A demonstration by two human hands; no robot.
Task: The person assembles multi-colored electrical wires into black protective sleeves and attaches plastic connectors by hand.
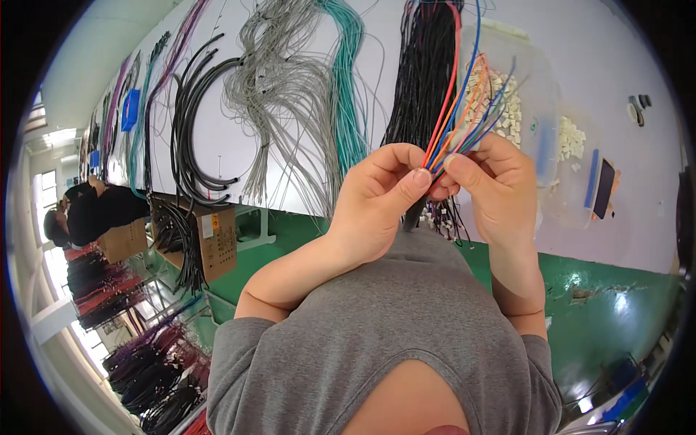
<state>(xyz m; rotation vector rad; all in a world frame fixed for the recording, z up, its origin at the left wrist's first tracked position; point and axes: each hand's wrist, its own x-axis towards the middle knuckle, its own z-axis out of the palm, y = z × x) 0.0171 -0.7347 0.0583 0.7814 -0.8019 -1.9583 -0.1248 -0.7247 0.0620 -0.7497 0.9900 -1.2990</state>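
Left hand (380,196): thumb and index finger closed together, pinching the coloured wires (439,136). Right hand (502,187): thumb and fingers nearly closed on the same wires, just beside the left fingertips. The wires pass between both sets of fingertips; their loose ends fan out to the far right. Both hands are at the near edge of the white table (598,65). Black wires (420,72) lie beyond; bare tabletop shows at far right, past the clear tray (500,29).

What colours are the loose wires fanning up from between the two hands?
Mixed: the wires include red, orange and blue, best seen in the head view.
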